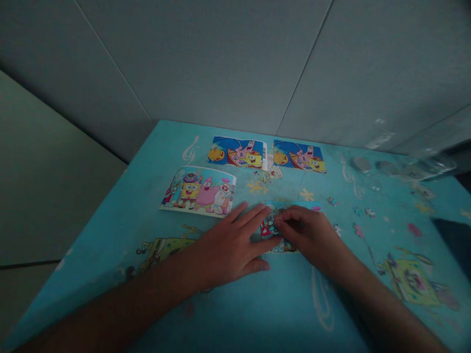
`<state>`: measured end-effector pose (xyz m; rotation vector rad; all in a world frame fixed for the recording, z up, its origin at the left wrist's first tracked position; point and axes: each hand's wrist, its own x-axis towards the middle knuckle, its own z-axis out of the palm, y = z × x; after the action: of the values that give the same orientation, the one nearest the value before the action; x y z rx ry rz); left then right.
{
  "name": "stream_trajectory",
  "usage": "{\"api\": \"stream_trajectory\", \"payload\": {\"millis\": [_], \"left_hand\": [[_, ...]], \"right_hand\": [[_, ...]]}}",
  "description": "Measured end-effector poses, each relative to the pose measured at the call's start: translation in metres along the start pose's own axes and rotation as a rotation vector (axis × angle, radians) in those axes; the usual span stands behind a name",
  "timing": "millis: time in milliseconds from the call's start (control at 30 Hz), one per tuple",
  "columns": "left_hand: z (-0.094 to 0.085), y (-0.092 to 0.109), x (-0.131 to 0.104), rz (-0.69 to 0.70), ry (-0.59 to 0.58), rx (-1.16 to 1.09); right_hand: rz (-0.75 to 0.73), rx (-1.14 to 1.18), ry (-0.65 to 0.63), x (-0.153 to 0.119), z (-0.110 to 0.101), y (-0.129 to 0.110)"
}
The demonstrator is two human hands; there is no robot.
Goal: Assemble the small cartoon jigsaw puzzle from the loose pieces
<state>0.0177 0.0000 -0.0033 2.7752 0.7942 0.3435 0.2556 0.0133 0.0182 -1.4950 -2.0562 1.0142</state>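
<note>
Grey wall panels (221,63) close off the back of my view, and against them sits a table under a turquoise printed cloth (235,323). On it, front and centre, I find the partly hidden jigsaw (273,216), just beside a picture card (200,193) showing cartoon figures. The left hand (235,245) is spread and relaxed, gripping nothing, its fingertips at the jigsaw's left side and lower part. The right hand (307,230) is pinched, thumb against forefinger, seemingly on a small puzzle piece (278,219) over the jigsaw; the light is too dim for me to be sure. To do this step well, I'd steady the border with light, flat fingers, turn the piece until its tabs and colours agree with the card, then press straight down rather than slide it and disturb its neighbours. The jigsaw's long axis runs left to right, roughly along the wall, one long edge facing the wearer. The card lies much the same way, its figures' heads toward the wall and its barcode at the right end.
</note>
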Motion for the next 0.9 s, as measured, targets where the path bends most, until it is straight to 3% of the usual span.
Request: {"api": "stream_trajectory", "payload": {"millis": [500,900], "left_hand": [[0.0004,-0.0002,-0.0001,0.002,0.003,-0.001],[0.0014,-0.0005,0.0000,-0.003,0.012,-0.007]], "right_hand": [[-0.033,-0.172,0.079,0.0007,0.0038,-0.0009],[-0.063,-0.181,0.068,-0.0046,0.0036,-0.0010]]}}
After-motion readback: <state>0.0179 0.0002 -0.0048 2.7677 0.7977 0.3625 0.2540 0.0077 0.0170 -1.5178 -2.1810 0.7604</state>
